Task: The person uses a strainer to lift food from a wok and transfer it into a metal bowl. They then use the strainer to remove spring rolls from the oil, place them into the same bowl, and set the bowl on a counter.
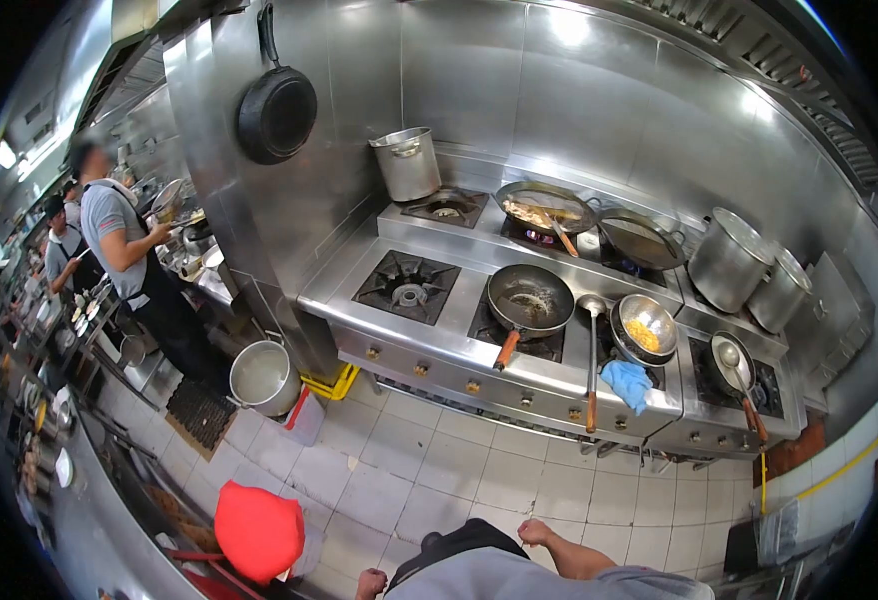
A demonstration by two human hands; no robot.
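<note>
Head view, left hand (367,581), right hand (535,531), fingers curled (empty), yellow food (643,333) in bowl (617,322)

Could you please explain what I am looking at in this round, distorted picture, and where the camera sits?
There is no machine here. A person wears one camera on the head; its wide lens bends the edges, and it looks forward and down. At the bottom you see that person's own left hand and right hand. Both are small in the view, and nothing shows in either.

Ahead stands a steel gas range. On it are a frying pan with an orange handle, a wok with food, a ladle, a steel bowl of yellow food, a blue cloth and a large stockpot. A black pan hangs on the wall. At left, another person in an apron works at a different counter.
</note>
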